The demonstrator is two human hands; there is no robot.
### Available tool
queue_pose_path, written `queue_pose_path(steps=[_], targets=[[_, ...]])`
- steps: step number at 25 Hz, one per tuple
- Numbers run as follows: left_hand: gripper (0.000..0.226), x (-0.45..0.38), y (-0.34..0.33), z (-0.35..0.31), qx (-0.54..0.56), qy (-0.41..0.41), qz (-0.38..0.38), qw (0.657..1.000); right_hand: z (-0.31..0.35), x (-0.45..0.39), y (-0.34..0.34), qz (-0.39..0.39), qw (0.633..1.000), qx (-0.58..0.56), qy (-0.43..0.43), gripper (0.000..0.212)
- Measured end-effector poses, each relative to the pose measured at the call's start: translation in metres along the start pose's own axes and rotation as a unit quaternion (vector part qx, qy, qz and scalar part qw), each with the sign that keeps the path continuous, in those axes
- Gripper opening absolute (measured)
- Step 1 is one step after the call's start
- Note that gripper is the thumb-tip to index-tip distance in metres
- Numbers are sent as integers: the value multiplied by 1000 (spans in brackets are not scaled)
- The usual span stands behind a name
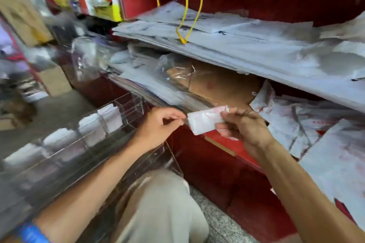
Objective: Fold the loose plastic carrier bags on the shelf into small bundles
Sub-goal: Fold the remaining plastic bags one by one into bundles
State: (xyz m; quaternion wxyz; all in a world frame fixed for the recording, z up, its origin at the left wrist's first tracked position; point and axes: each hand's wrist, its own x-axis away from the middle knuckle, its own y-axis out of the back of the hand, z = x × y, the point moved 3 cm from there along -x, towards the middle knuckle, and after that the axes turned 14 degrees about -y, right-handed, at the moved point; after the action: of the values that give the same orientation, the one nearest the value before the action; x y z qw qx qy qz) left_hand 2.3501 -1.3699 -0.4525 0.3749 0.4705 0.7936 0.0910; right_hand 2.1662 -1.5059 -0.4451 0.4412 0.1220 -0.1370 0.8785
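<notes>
At the centre of the frame the right hand (244,124) pinches the folded carrier bag (204,119), the left hand (161,122) pinches its end; I judge: keep it tight while tucking.

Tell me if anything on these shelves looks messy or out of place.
Yes. Loose white carrier bags lie crumpled in a heap on the lower shelf at right, unfolded. Clear plastic wrap is bunched over the cardboard. The hands hold one folded bundle.
</notes>
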Motion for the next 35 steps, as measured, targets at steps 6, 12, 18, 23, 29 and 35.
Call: queue_pose_path(steps=[6,12,18,23,29,35], targets=[[67,104,113,86,-223,146,33,963,22,-35,-123,68,997,35,5,12],[57,102,153,136,-375,92,10,923,29,-87,-203,56,995,79,28,6],[83,35,154,186,-459,137,148,865,33,-146,-250,51,986,150,52,13],[100,9,146,220,-423,179,201,865,38,-185,-268,66,957,242,148,18],[101,10,143,229,-434,170,187,865,25,-217,-290,99,852,464,219,24],[104,10,142,225,-442,169,167,865,19,-212,-301,122,762,595,225,19]])
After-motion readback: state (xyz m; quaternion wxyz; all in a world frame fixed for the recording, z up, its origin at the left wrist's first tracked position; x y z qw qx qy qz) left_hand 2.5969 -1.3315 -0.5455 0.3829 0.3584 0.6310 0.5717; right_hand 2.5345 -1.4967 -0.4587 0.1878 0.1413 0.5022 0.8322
